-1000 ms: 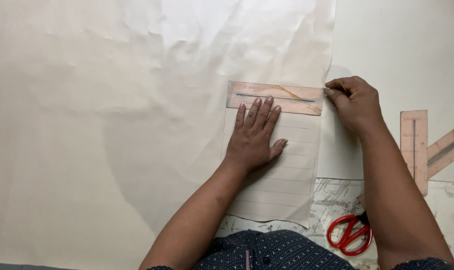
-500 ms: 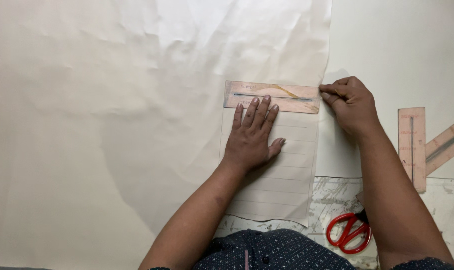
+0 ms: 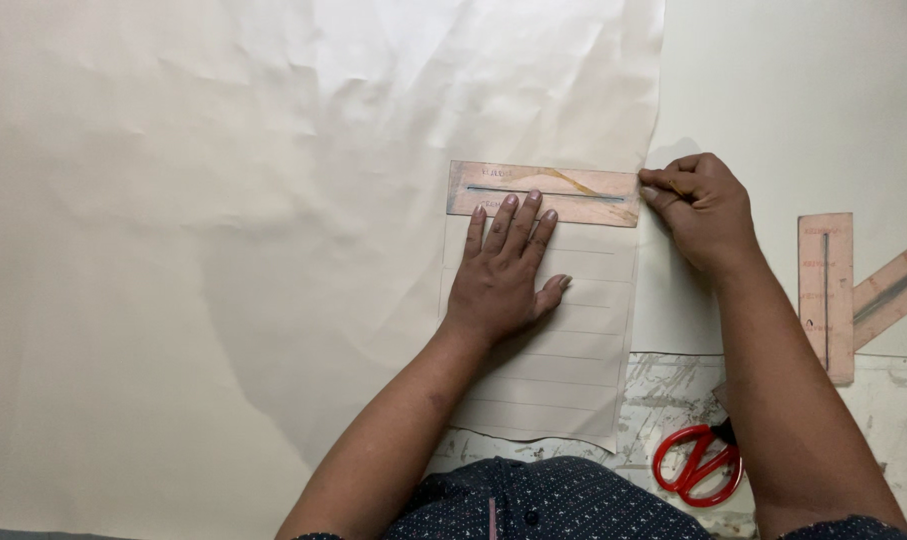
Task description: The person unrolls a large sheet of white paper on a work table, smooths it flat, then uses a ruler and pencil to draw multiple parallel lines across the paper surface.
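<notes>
The left hand [image 3: 500, 280] lies flat with its fingers spread, palm down on a lined sheet [image 3: 563, 350], the fingertips reaching up onto the lower edge of a pale pink ruler [image 3: 573, 190]. Nothing is held in it; it only presses down. The ruler lies crosswise along the top of the lined sheet, directly above this hand.

The right hand [image 3: 703, 210] sits at the ruler's right end, its thumb and forefinger pressed together in a pinching grip. They seem to pinch a thin pencil, though it is too small to tell for sure. The tip of this grip touches the ruler's end.

A large cream paper [image 3: 223, 250] spreads under and to the left of both hands, covering the bench [image 3: 793, 90]. Right of the right forearm lie two more rulers [image 3: 825, 290], crossing. Below that arm, near the person's body, rest red scissors [image 3: 698, 465].
</notes>
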Demonstrator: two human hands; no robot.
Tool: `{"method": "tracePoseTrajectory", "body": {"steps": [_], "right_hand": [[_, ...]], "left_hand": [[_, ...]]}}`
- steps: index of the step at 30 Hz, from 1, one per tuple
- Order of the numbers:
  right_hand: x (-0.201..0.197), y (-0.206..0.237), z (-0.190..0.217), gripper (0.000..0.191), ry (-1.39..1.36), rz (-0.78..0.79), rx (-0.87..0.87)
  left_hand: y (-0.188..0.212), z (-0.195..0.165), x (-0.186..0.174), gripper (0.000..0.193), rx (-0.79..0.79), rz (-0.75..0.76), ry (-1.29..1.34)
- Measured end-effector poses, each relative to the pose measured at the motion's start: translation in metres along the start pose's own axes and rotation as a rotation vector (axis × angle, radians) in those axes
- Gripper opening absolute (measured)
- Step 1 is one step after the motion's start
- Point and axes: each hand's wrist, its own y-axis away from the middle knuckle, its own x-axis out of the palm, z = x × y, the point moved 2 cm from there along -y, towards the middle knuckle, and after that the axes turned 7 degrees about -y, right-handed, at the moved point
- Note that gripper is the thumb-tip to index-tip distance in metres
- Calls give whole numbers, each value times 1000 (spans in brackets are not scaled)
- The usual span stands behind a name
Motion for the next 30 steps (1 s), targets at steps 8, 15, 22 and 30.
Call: {"method": "tracePoseTrajectory", "body": {"steps": [8,15,22,30], "right_hand": [[0,4,3,27,43,-8,-43],[-4,1,1,27,45,62,-42],[3,-2,37,25,-203,23,-227],[91,-4,125,27,62,408,-205]], "left_hand": [[0,0,-1,77,14,8,-17],[0,0,-2,77,3,15,18],[2,3,-3,73,9,-11,-14],[-6,8,-10,76,-11,131,31]]}}
